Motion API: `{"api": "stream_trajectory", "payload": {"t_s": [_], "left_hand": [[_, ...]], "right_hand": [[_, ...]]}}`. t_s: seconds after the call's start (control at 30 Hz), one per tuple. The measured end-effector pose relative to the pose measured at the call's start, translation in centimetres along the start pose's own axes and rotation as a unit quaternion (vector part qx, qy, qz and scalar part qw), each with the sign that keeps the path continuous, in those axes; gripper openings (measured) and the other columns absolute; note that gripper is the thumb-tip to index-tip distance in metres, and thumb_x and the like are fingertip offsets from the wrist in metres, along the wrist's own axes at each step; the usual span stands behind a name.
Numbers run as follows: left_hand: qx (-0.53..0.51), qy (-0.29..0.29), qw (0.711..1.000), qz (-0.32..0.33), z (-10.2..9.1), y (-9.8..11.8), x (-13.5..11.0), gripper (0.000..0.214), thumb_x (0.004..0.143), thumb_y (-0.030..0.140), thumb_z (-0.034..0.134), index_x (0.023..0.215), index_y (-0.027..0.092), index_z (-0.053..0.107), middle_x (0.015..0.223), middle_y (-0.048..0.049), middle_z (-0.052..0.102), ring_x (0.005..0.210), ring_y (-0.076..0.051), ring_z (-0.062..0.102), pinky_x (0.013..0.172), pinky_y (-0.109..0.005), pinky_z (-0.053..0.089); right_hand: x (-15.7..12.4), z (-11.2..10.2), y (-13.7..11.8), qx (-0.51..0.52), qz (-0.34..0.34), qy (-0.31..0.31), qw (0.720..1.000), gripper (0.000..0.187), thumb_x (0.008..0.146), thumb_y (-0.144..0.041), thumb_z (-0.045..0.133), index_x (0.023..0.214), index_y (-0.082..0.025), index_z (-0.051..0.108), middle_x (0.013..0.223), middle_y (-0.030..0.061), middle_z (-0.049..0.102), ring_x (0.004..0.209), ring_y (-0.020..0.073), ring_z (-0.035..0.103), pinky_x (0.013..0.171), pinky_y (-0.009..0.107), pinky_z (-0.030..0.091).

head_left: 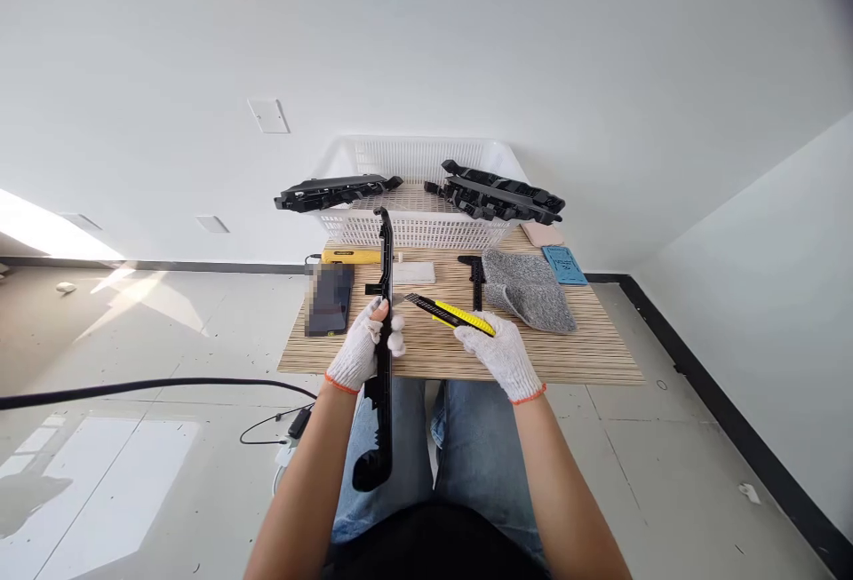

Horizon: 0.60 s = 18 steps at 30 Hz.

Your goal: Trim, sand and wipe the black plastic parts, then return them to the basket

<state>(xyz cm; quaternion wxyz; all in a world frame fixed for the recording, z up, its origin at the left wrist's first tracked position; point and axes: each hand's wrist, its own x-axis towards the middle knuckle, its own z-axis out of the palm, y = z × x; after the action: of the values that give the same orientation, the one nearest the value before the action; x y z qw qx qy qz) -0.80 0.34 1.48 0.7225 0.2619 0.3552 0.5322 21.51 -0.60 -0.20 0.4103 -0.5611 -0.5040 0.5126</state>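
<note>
My left hand (pixel 363 345), in a white knit glove with a bare thumb tip, is closed around a long black plastic trim piece (pixel 384 385). The piece stands lengthwise in front of me, its rounded lower end above my lap and its upper end near the basket. In my gloved right hand (pixel 499 351) is a yellow and black utility knife (pixel 453 313). Its blade is out and points left, close to the trim's right edge beside my left thumb; whether it touches I cannot tell.
A white plastic basket (pixel 426 229) at the back holds several black plastic parts (pixel 503 192). On the wooden table (pixel 426 362) lie a phone (pixel 339 296), a yellow-handled tool (pixel 356 257), a white block (pixel 413 273), black calipers (pixel 476 282), a grey cloth (pixel 530 291) and a blue card (pixel 564 265).
</note>
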Motion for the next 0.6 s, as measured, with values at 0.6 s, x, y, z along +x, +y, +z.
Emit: {"api": "stream_trajectory", "payload": {"t_s": [0.6], "left_hand": [[-0.013, 0.041, 0.999, 0.033, -0.12, -0.5, 0.62, 0.045, 0.074, 0.039, 0.087, 0.107, 0.017, 0.065, 0.097, -0.0072, 0.075, 0.085, -0.02, 0.075, 0.085, -0.036, 0.064]], "right_hand": [[-0.72, -0.1, -0.28, -0.109, -0.052, -0.067, 0.99, 0.039, 0.074, -0.056, 0.072, 0.07, -0.017, 0.077, 0.052, 0.0019, 0.061, 0.052, 0.0147, 0.055, 0.052, 0.026, 0.04]]}}
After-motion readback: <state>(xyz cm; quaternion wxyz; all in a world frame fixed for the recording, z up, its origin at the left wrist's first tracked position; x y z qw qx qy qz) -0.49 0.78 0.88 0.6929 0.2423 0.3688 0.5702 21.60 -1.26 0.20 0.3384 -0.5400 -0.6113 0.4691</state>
